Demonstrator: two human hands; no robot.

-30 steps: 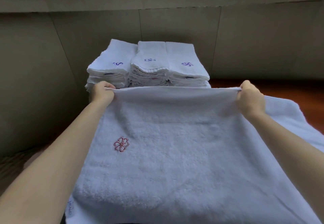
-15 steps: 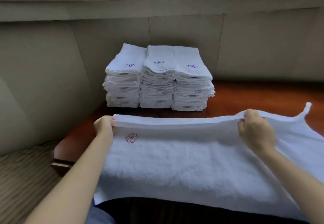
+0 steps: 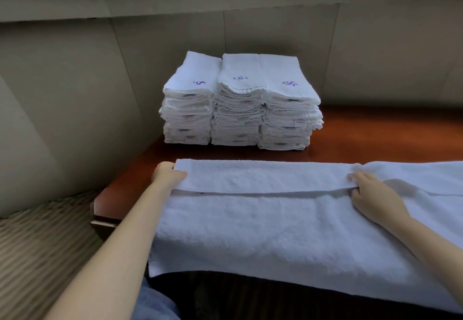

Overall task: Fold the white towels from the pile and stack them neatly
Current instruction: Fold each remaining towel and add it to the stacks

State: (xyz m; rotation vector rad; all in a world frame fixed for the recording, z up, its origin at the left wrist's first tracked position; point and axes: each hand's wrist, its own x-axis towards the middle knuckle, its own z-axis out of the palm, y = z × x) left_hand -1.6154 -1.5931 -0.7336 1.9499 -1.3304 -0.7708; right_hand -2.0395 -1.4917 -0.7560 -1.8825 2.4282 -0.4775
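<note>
White terry cloth fills the head view: a towel [image 3: 263,222] lies spread across the reddish wooden bench [image 3: 375,131], its near edge hanging off toward the person, its far strip folded back over itself. The left hand [image 3: 166,175] pinches the fold's left end — fingers tucked under, thumb on top. The right hand [image 3: 370,194] curls round the fold's loose edge further along. Behind stand three stacks of folded towels [image 3: 240,104], touching side by side near the wall. The cloth looks soft, light and limp; it will likely sag between holds, so taking it at the corners or fold ends — both hands level — should keep edges aligned.
</note>
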